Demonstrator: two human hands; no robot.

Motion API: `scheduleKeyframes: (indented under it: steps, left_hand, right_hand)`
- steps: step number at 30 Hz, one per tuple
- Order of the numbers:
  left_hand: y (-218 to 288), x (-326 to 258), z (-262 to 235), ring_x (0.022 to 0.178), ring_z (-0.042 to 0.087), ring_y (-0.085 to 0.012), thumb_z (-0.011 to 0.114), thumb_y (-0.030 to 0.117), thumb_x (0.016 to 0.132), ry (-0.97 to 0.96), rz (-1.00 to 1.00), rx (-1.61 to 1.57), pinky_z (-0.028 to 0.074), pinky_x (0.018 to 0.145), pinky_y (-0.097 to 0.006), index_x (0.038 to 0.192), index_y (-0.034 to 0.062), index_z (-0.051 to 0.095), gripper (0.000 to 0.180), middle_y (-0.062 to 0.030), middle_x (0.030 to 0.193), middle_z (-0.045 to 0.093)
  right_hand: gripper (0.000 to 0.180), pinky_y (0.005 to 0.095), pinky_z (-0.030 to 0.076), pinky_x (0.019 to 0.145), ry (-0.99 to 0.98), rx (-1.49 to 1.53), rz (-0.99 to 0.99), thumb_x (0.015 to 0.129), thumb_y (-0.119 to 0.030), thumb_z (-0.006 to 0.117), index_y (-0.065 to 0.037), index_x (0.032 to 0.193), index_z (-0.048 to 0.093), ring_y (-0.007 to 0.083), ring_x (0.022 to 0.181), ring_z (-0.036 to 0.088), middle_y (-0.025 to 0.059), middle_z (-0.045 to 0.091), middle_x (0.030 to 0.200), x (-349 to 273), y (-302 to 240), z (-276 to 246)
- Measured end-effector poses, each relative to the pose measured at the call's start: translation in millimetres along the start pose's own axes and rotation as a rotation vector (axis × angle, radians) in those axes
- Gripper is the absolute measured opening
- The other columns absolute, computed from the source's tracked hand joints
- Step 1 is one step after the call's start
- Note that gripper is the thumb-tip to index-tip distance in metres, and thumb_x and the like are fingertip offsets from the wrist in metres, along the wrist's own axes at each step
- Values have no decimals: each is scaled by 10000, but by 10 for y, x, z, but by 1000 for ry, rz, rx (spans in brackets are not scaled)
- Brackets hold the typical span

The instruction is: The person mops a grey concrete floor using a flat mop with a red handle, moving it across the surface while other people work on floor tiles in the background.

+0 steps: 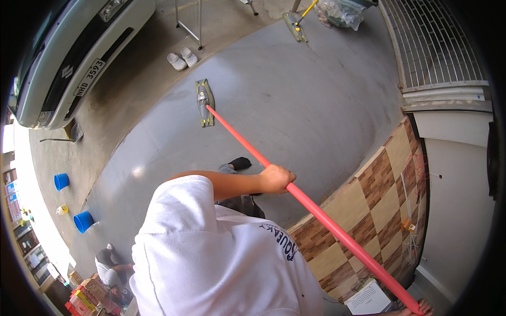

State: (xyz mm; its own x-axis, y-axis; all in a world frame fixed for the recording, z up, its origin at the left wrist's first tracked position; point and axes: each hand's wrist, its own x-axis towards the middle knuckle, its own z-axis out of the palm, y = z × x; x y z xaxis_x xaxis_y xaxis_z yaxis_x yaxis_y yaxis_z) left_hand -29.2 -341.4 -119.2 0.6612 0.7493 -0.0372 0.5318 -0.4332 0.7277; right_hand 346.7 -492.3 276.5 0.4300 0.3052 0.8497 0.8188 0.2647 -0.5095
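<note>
A long red pole slants across the view from lower right to upper left, part of a flat mop [252,150]. Its grey-green mop head [203,100] lies flat on the smooth grey floor. My left hand [276,179] wraps round the middle of the pole. At the lower right edge, my right hand [420,307] closes on the pole's upper end, partly cut off by the frame. Below my left arm, a dark-socked foot [241,163] rests on the floor.
A vehicle's front [79,63] stands upper left, near white clogs [182,59] and a metal stand [188,31]. Blue buckets [83,222] stand left. A person [108,267] sits lower left by boxes [87,297]. Another mop [295,27] lies far back. A tiled wall [363,210] and gate [437,47] bound the right.
</note>
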Motion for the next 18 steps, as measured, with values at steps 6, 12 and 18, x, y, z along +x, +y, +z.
scheduleKeyframes:
  steps: [6, 12, 18]
  left_hand:
    - [-1358, -662, -184, 754, 577, -300, 590, 280, 718, -124, -363, 189, 455, 632, -428, 765, 89, 542, 202, -97, 752, 578]
    - [-1757, -861, -69, 787, 588, -294, 615, 354, 722, -400, -435, 333, 466, 672, -416, 816, 113, 593, 260, -96, 790, 610]
    - [414, -258, 63, 712, 567, -302, 610, 279, 715, -510, 303, 24, 449, 606, -417, 809, 104, 545, 210, -93, 709, 572]
  right_hand:
    - [178, 257, 347, 569, -8, 563, 791, 893, -256, 475, -95, 874, 402, 109, 565, 358, -11, 348, 645, -1279, 561, 1074]
    - [182, 285, 371, 651, 11, 688, 1084, 894, -240, 466, -96, 996, 422, 110, 610, 399, 0, 397, 688, -1995, 573, 1040]
    - [130, 225, 295, 525, 206, 646, 735, 907, -157, 414, -70, 811, 428, 78, 519, 288, -29, 276, 579, -588, 104, -1620]
